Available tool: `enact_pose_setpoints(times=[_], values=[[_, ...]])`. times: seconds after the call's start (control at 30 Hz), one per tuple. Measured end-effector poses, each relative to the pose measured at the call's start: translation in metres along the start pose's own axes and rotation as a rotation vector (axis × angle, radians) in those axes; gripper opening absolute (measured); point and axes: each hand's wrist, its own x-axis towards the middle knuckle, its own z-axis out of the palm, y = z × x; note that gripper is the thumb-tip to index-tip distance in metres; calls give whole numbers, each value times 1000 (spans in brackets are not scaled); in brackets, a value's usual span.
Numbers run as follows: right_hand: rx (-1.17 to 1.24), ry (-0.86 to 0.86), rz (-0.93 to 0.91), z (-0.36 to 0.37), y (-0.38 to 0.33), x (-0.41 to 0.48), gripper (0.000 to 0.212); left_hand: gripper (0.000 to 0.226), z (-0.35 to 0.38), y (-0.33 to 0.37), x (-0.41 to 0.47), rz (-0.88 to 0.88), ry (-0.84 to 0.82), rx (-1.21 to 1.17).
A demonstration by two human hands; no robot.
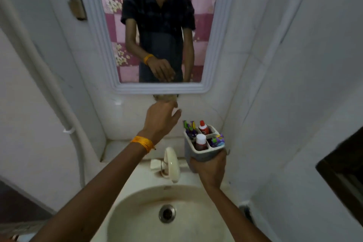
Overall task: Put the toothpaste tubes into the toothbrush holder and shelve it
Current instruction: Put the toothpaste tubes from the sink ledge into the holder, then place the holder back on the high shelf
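Note:
My right hand [211,169] grips the grey toothbrush holder [200,154] from below, holding it above the right side of the sink. Two white-capped red toothpaste tubes stand in it, one in the back compartment [203,126] and one in the front [200,140]. Toothbrushes [189,127] fill the left compartment and more coloured items [218,140] the right one. My left hand [162,116] is raised toward the wall just under the mirror, fingers apart, with an orange band on the wrist. It touches or nears a small blurred object [166,98] there.
A white-framed mirror [213,45] hangs on the tiled wall and reflects a person. Below are a cream tap [171,163], the white sink basin [137,206] with its drain [167,213], and a narrow ledge [115,149] behind it. A pipe [64,116] runs down the left wall.

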Motion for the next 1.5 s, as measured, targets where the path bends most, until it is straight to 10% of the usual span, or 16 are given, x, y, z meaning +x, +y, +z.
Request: enact_pose_setpoints(times=[0.43,0.67,1.5], values=[[273,144,-448,-56,-240,113,92,28,-150,21,113,172,425,-3],[347,254,-577,-90,-361,126,121,41,-218,43,145,259,555,83],[437,565,-740,-241,-648,122,110,39,-432,136,254,451,893,215]])
